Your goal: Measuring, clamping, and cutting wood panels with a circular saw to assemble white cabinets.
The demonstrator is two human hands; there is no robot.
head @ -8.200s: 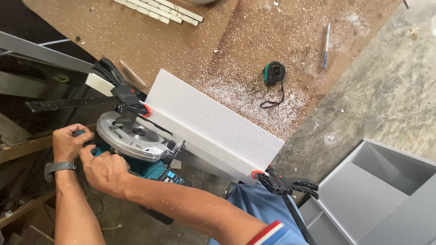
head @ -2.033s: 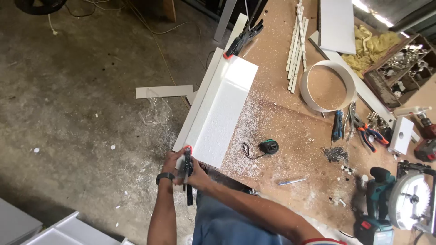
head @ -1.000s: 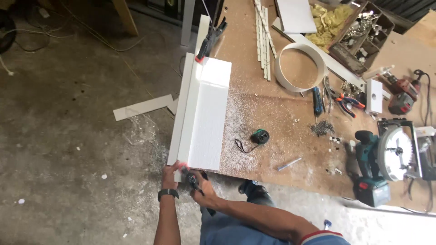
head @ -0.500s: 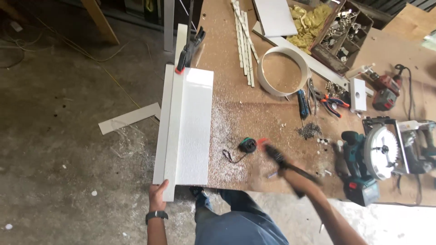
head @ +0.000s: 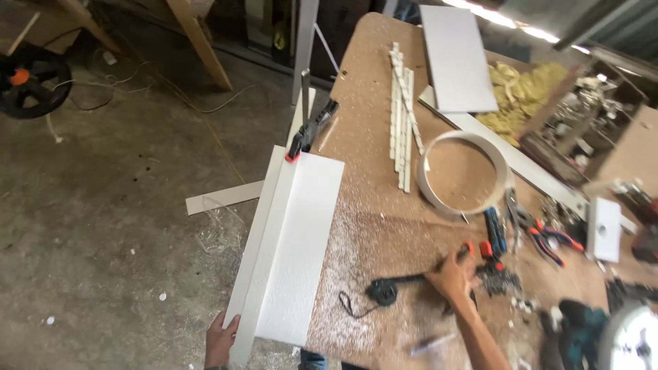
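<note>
The left hand (head: 221, 338) grips the white panel (head: 296, 247) at the workbench's (head: 384, 205) near edge. The right hand (head: 452, 274) sets down a clamp (head: 466, 257), fingers closed around it. Next, seemingly, releasing the far clamp (head: 312, 130).

The left hand (head: 221, 338) grips the near end of the long white foam board (head: 296, 247); the right hand (head: 452, 275), arm outstretched, closes well right of it.

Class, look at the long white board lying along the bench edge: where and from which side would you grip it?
Probably the white board by its near end, from the floor side, where the left hand already holds it; the far end is pinched under a clamp.
</note>
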